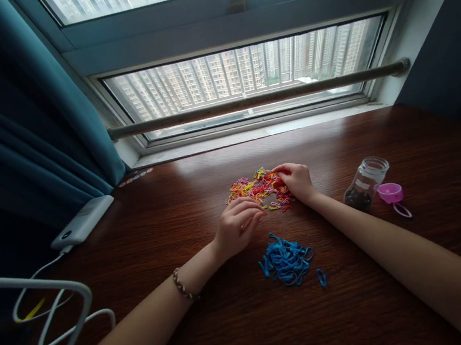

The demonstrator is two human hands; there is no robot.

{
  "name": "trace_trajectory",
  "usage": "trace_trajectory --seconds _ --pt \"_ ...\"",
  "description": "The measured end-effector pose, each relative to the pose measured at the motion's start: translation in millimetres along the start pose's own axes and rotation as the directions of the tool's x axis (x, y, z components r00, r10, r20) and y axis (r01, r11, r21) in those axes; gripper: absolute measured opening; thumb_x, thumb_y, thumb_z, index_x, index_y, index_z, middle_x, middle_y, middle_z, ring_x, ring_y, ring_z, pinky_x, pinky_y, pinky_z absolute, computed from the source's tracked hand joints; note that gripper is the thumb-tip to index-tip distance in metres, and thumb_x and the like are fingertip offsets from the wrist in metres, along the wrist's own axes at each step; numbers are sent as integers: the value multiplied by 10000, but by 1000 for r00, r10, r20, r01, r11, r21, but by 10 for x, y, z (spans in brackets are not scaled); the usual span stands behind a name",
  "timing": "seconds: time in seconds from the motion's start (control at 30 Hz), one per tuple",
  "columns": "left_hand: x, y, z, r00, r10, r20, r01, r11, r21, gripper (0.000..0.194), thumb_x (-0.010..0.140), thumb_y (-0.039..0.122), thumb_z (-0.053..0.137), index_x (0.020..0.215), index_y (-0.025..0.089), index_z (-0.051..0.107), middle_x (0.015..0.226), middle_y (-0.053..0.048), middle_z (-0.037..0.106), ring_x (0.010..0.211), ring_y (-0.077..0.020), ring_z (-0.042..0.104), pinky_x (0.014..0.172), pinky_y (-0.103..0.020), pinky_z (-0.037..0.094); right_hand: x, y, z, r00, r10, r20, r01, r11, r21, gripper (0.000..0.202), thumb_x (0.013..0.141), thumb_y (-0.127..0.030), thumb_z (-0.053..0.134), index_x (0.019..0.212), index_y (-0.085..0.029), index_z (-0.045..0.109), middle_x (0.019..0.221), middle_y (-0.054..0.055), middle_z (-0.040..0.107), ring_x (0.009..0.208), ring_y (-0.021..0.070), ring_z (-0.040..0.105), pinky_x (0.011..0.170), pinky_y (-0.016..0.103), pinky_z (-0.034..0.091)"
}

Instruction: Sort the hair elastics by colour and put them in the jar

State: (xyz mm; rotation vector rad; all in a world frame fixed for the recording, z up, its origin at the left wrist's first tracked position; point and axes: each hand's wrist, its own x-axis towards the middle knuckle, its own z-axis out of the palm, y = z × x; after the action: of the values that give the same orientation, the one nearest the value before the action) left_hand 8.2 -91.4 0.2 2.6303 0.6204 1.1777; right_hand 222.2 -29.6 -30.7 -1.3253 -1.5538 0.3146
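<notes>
A loose pile of small red, yellow and pink rubber bands [262, 186] lies on the dark wooden table. My right hand [297, 180] reaches into its right side with thumb and fingers drawn together. Whatever is between those fingertips is too small to make out. At the pile's near left edge, my left hand [240, 225] hovers palm down, fingers loosely bent and a little apart, with nothing seen in it. Closer to me sits a heap of blue rubber bands [288, 260]. One single blue band [321, 277] lies apart, just right of that heap.
Right of my right forearm, a clear jar [366, 181] with dark contents leans tilted beside a pink lid [390, 192] with a loop. A white power strip [82, 221] and looping white cable [73, 319] occupy the left. Beyond the table are a window and metal rail [253, 101].
</notes>
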Motion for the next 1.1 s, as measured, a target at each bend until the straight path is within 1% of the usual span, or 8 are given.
trace_trajectory --seconds 0.07,0.17,0.27,0.37,0.53,0.73,0.9,1.1 --pt "38 -159 -7 996 -52 -78 57 996 66 135 822 188 500 827 172 633 857 -61 656 866 -170 574 832 -341 459 3 -4 1 998 55 -20 -53 997 56 175 734 -217 521 784 -177 684 745 26 693 681 157 632 669 256 482" --pt "149 -435 13 978 -133 -164 162 970 180 148 828 218 492 859 177 631 872 -57 652 894 -181 561 840 -349 451 12 -29 -1 996 65 -54 -59 993 103 175 724 -207 523 808 -169 672 762 33 692 684 151 630 661 247 485" --pt "299 -674 94 980 -181 -83 197 935 296 175 828 237 483 915 178 623 922 -61 646 956 -197 546 888 -370 416 23 -44 -7 997 51 -55 -45 994 103 189 714 -190 522 838 -176 664 786 31 693 688 147 628 685 255 486" --pt "412 -801 210 966 -250 -66 257 901 349 224 832 241 468 999 170 600 999 -72 634 1049 -209 510 931 -383 378 28 -30 -12 998 57 -42 -52 993 110 196 701 -178 530 848 -183 660 797 26 692 712 148 630 714 266 485" --pt "425 -814 305 944 -309 120 241 888 391 334 870 289 406 1187 228 493 1232 -43 528 1251 -229 321 1025 -477 217 24 -16 -21 994 99 -35 -91 979 184 194 686 -181 542 842 -161 655 780 39 685 687 145 627 677 257 493" --pt "400 -830 286 880 -384 279 259 881 396 375 893 396 318 1244 320 426 1332 3 427 1305 -263 189 1009 -584 117 12 -57 -38 994 101 -37 -93 981 169 180 668 -231 590 812 -148 660 746 43 671 639 140 603 622 247 482" --pt "401 -855 291 852 -433 294 289 858 426 413 887 457 280 1248 314 422 1355 -8 393 1301 -287 172 997 -608 108 3 -54 -43 998 53 -37 -48 992 118 153 690 -289 593 722 -169 682 731 42 665 639 144 595 627 252 471" --pt "407 -857 290 829 -455 326 289 847 446 438 887 478 242 1241 301 430 1345 -10 406 1298 -285 172 1003 -599 110 -1 -48 -21 1000 25 -3 -25 994 110 174 721 -244 547 765 -196 708 723 24 689 638 144 599 631 246 466"
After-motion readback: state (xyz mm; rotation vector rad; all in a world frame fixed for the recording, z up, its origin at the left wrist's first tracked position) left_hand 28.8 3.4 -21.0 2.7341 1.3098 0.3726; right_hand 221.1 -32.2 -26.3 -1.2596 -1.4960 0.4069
